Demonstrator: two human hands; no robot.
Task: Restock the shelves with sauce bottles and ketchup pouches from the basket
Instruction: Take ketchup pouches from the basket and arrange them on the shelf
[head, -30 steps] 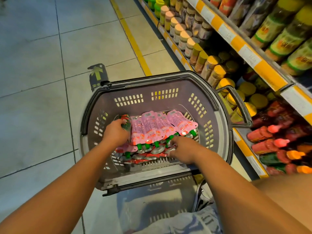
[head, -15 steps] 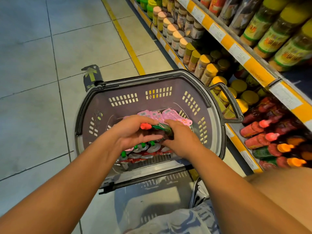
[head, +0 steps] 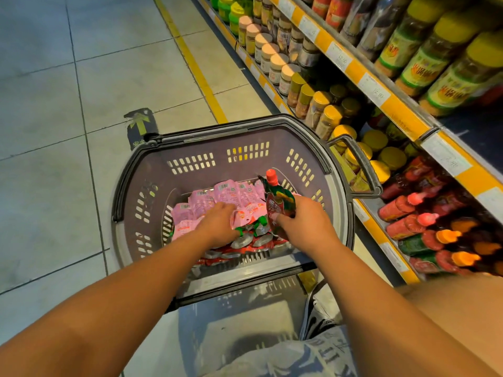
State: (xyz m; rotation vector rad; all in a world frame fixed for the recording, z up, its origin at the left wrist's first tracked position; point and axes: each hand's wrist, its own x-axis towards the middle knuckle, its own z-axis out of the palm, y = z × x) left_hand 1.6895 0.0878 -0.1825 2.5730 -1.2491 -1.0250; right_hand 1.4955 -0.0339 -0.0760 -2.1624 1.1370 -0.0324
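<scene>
Slotted grey plastic forms the basket [head: 190,148], its floor covered with flat, glossy pink ketchup pouches [head: 217,197]. Near the basket's right wall the right hand [head: 304,221] grips a red-capped pouch [head: 279,202] upright. The left hand [head: 220,221] rests on the pink pile, fingers curled down among the pouches.

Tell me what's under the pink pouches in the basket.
Under the pink pouches lie red pouches with green caps and silvery bases, by the basket near wall. Anything deeper is covered; the left hand hides part.
</scene>
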